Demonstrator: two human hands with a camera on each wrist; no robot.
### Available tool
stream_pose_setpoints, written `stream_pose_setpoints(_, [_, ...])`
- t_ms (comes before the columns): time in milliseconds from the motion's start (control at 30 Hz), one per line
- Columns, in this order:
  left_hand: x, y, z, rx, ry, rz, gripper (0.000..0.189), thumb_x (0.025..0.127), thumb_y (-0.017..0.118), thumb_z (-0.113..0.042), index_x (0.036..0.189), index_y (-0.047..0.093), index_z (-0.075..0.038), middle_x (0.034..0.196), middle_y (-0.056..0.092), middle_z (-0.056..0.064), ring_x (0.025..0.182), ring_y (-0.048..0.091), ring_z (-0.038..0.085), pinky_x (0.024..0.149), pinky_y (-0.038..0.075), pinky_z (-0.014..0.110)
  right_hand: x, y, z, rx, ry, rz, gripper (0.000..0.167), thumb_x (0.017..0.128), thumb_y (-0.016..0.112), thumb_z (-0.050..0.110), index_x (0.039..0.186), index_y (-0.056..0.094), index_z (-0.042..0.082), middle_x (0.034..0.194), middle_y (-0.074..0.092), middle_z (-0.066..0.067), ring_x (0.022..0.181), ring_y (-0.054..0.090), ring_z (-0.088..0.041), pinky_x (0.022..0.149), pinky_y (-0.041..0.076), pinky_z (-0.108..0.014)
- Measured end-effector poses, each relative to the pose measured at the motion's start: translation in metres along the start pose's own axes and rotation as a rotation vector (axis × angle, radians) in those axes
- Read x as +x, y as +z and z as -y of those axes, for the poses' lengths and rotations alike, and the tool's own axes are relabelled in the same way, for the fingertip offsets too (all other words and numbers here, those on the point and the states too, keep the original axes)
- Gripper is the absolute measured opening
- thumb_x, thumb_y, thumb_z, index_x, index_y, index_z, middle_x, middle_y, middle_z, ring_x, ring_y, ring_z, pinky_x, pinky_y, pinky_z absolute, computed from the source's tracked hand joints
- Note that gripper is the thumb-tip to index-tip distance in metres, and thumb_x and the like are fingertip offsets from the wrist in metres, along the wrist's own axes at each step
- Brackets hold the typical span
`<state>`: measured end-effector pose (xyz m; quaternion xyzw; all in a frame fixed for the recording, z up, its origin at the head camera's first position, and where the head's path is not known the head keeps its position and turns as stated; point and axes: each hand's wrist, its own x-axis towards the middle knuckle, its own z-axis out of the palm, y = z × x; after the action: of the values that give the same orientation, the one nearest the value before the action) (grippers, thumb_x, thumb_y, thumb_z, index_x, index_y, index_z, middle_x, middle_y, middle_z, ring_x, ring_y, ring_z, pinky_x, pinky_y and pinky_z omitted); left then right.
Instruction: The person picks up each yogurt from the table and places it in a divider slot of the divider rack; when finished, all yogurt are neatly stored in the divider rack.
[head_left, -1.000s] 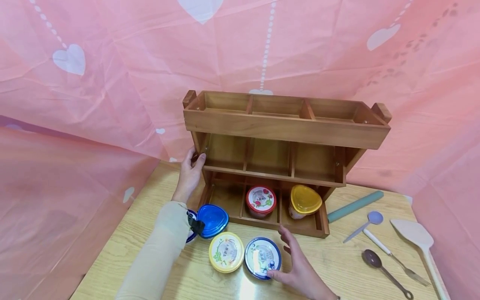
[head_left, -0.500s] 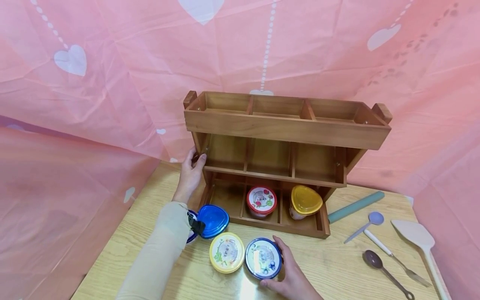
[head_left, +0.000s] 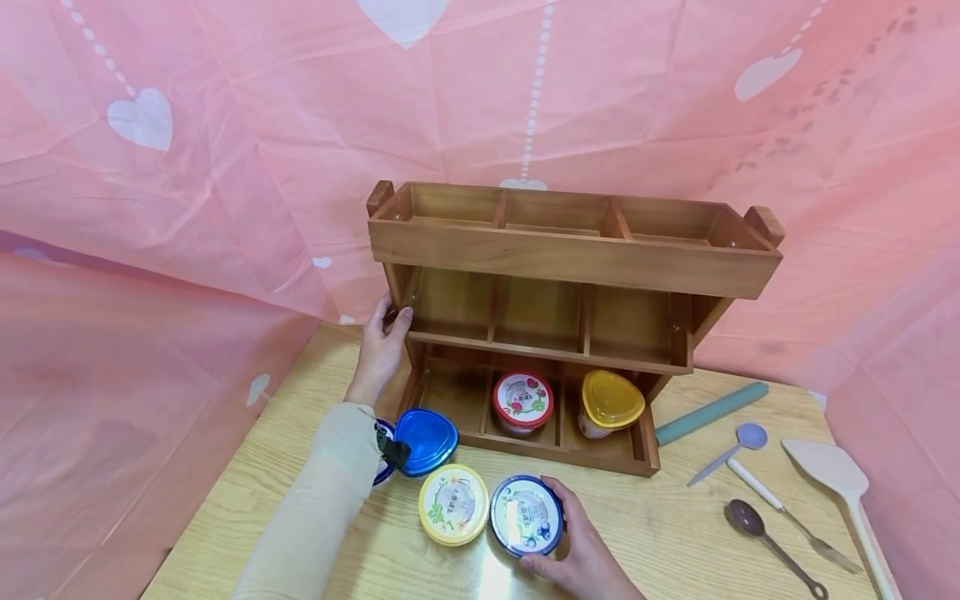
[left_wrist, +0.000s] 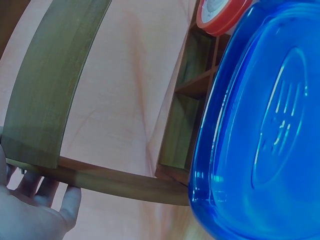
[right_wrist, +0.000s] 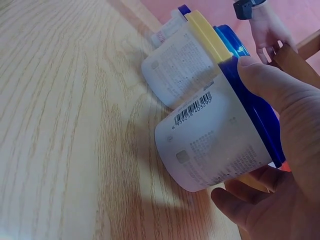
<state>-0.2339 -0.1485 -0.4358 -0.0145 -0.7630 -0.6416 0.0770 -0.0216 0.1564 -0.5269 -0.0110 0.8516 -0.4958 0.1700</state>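
Note:
My left hand holds the left side of a three-tier wooden rack, thumb in front and the other fingers partly hidden. In the left wrist view the fingers lie along a wooden side piece. A round white tub with a dark blue lid stands on the table, and my right hand grips it from its right side. The right wrist view has the thumb on the lid's rim and the fingers round the far side. Close beside that tub is a yellow-lidded tub.
A red-lidded tub and a yellow-lidded tub sit in the rack's bottom tier. Near my left forearm stands a tub with a bright blue lid. At right lie a green cylinder, spoons, a fork and a white spatula.
My right hand has moved down and closed round the dark blue-lidded tub, from hovering with spread fingers at its right. The left hand stays on the rack.

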Motion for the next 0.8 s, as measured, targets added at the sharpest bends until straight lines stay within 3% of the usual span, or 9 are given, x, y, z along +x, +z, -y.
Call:
stream_pose_setpoints(300, [0.000, 0.000, 0.001, 0.010, 0.004, 0.001, 0.053, 0.104, 0.049, -0.032, 0.152, 0.035, -0.015, 0.149, 0.043, 0.015, 0.137, 0.043, 0.029, 0.116, 0.037, 0.043, -0.002, -0.003, 0.001, 0.019, 0.028, 0.014, 0.109, 0.065, 0.088, 0.051, 0.151, 0.028, 0.021, 0.154, 0.037, -0.014, 0.139, 0.039, -0.040, 0.112, 0.033, -0.061])
stream_pose_setpoints(467, [0.000, 0.000, 0.001, 0.005, 0.007, 0.001, 0.053, 0.104, 0.049, -0.032, 0.152, 0.035, -0.014, 0.149, 0.044, 0.015, 0.138, 0.042, 0.030, 0.116, 0.036, 0.043, -0.008, -0.012, 0.006, 0.039, 0.028, -0.022, 0.107, 0.066, 0.089, 0.043, 0.151, 0.028, 0.020, 0.151, 0.040, -0.015, 0.134, 0.045, -0.038, 0.109, 0.041, -0.054])
stream_pose_setpoints(600, [0.001, 0.000, 0.002, 0.002, 0.003, 0.006, 0.054, 0.104, 0.049, -0.033, 0.152, 0.034, -0.015, 0.150, 0.043, 0.015, 0.138, 0.042, 0.029, 0.117, 0.035, 0.042, -0.014, -0.022, 0.012, 0.034, -0.030, -0.089, 0.104, 0.067, 0.091, 0.034, 0.150, 0.030, 0.019, 0.148, 0.044, -0.013, 0.131, 0.049, -0.033, 0.104, 0.047, -0.041])
stream_pose_setpoints(800, [0.002, 0.000, 0.003, -0.006, 0.008, 0.006, 0.053, 0.104, 0.049, -0.032, 0.152, 0.035, -0.014, 0.149, 0.043, 0.016, 0.138, 0.042, 0.030, 0.117, 0.035, 0.043, -0.020, -0.035, 0.024, 0.003, -0.161, -0.188, 0.102, 0.067, 0.091, 0.029, 0.149, 0.032, 0.016, 0.147, 0.046, -0.011, 0.130, 0.049, -0.032, 0.103, 0.047, -0.027])
